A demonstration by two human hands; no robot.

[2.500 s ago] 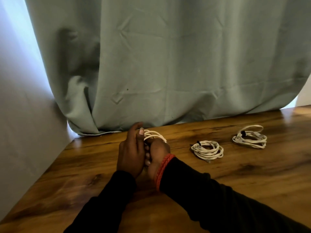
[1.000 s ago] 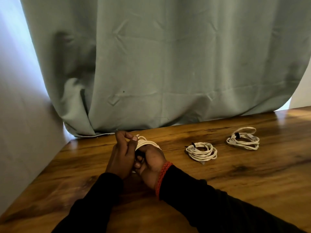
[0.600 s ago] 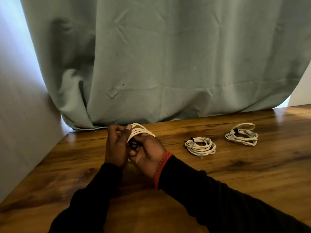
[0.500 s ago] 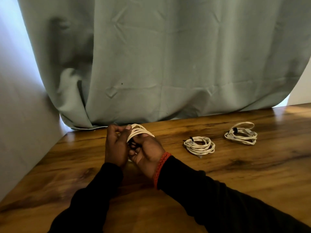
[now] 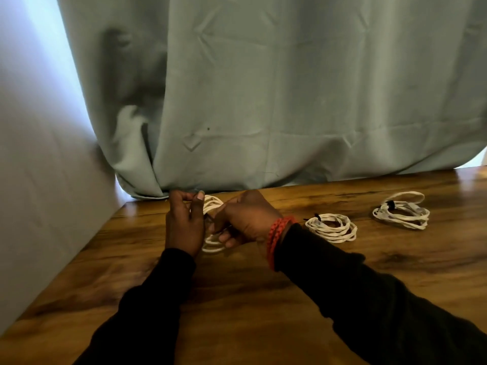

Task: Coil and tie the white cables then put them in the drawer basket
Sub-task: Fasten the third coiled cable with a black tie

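Since half a second ago both hands have drawn slightly apart. Left hand (image 5: pixel 184 225) curls round the white coil (image 5: pixel 212 242) at its left side; right hand (image 5: pixel 243 218) pinches a thin black tie (image 5: pixel 210 218) across the loops — coil held between them over the wooden table (image 5: pixel 263 306). Two tied coils (image 5: pixel 331 227) (image 5: pixel 402 214) lie right of the right hand, well apart.

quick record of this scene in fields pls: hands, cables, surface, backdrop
left hand: grips the white cable coil at its left side
right hand: grips the same coil, pinching a thin black tie
tied coils: two white cable coils on the table, near one and far-right one, each with a black tie
surface: brown wooden table
backdrop: grey-green curtain
drawer basket: not in view
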